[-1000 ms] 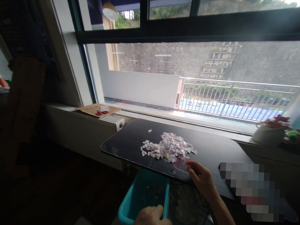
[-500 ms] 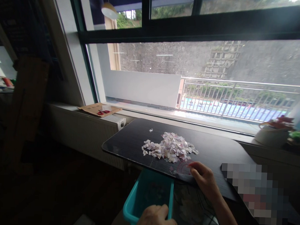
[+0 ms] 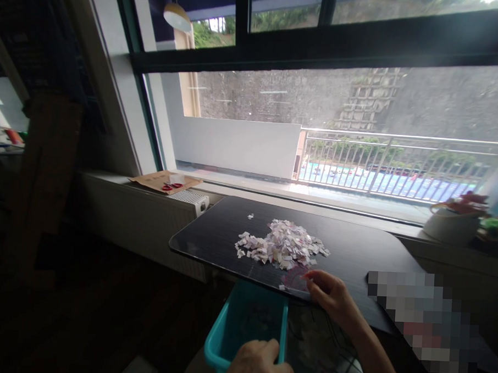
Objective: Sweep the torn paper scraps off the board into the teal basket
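My left hand (image 3: pixel 260 363) is closed on the near right rim of a teal plastic bin (image 3: pixel 214 347). Pale paper scraps lie in the bin's bottom, dim in the shade. Over the table's near edge, my right hand (image 3: pixel 329 292) pinches a thin see-through sheet with round pink markings (image 3: pixel 296 277); its exact kind is unclear. Just beyond it on the dark table (image 3: pixel 214 229) is a heap of small cut paper pieces (image 3: pixel 288 244). One scrap (image 3: pixel 282 287) lies by the sheet's left side, close to the table edge.
A dark, pixelated object (image 3: pixel 424 320) overlaps the table's right corner. Red-handled scissors (image 3: pixel 172 187) rest on brown paper (image 3: pixel 148 179) on the left sill. A white pot (image 3: pixel 451 223) stands on the right sill. Dark cables (image 3: pixel 336 350) hang below the table.
My right hand has moved left and slightly nearer with the see-through sheet. A scrap now shows clearly at its left side. My left hand and the bin stay in place.
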Motion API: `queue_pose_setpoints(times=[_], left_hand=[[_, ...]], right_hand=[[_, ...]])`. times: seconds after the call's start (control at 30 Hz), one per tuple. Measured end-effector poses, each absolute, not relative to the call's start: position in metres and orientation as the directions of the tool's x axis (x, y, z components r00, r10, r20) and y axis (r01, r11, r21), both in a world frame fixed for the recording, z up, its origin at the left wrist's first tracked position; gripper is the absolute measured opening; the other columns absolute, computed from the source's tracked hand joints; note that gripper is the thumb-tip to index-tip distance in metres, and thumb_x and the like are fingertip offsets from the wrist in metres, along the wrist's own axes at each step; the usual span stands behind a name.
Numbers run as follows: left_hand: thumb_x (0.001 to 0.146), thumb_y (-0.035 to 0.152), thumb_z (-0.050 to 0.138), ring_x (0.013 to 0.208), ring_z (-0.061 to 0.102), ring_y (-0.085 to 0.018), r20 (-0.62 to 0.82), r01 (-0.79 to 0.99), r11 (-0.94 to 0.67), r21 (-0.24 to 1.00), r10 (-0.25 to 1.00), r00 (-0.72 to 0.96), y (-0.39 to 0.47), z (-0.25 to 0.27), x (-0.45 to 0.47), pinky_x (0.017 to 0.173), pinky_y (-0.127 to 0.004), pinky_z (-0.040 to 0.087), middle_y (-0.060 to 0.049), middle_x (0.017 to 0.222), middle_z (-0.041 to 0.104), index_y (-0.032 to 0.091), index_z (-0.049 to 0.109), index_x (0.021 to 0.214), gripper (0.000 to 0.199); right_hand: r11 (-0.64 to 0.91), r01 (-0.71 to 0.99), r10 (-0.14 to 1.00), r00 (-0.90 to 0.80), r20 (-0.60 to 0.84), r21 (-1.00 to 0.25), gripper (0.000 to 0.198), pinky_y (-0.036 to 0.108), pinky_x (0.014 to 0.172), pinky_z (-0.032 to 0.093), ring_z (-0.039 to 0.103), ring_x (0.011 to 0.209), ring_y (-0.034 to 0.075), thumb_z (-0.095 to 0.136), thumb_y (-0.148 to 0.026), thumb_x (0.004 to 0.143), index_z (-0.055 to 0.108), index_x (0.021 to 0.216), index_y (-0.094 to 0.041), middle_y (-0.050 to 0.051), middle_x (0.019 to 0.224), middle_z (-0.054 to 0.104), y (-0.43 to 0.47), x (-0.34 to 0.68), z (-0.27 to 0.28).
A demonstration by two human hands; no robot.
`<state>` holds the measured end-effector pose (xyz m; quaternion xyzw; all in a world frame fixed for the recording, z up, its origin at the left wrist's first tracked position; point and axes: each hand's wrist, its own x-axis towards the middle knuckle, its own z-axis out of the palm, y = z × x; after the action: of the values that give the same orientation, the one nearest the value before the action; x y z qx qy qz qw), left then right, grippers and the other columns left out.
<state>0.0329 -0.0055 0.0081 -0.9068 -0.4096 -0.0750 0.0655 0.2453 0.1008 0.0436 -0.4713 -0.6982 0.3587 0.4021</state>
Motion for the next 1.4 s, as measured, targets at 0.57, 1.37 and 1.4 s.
queue_pose_setpoints(times=[0.57,1.37,1.4], left_hand=[[0.083,0.057,0.063,0.050,0.036,-0.014,0.236,0.740,-0.668,-0.078,0.709,0.664,-0.002,0.003,0.033,0.044,-0.030,0.013,0.002,0.061,0.041,0.025,0.062,0.067,0.035],[0.085,0.057,0.061,0.057,0.048,-0.015,0.088,0.791,-0.609,-0.053,0.786,0.612,-0.011,0.012,0.025,0.047,-0.031,0.015,0.001,0.065,0.046,0.025,0.064,0.073,0.035],[0.085,0.057,0.060,0.056,0.047,-0.015,0.089,0.790,-0.611,-0.055,0.785,0.613,-0.011,0.012,0.025,0.046,-0.031,0.015,0.001,0.065,0.046,0.025,0.064,0.072,0.035]], right_hand=[[0.255,0.341,0.958,-0.217,0.188,-0.905,0.027,0.022,0.047,0.031,0.040,0.050,0.009,0.058,-0.035,0.078,0.068,0.090,-0.013,-0.004,0.054,0.048,0.100,0.236,0.048],[0.350,0.473,0.936,-0.153,0.316,-0.808,0.037,0.023,0.047,0.032,0.040,0.050,0.011,0.057,-0.043,0.078,0.075,0.094,-0.015,-0.002,0.054,0.051,0.112,0.219,0.041],[0.348,0.472,0.937,-0.144,0.319,-0.810,0.037,0.023,0.047,0.032,0.040,0.050,0.011,0.056,-0.043,0.079,0.075,0.095,-0.015,-0.002,0.054,0.051,0.112,0.219,0.041]])
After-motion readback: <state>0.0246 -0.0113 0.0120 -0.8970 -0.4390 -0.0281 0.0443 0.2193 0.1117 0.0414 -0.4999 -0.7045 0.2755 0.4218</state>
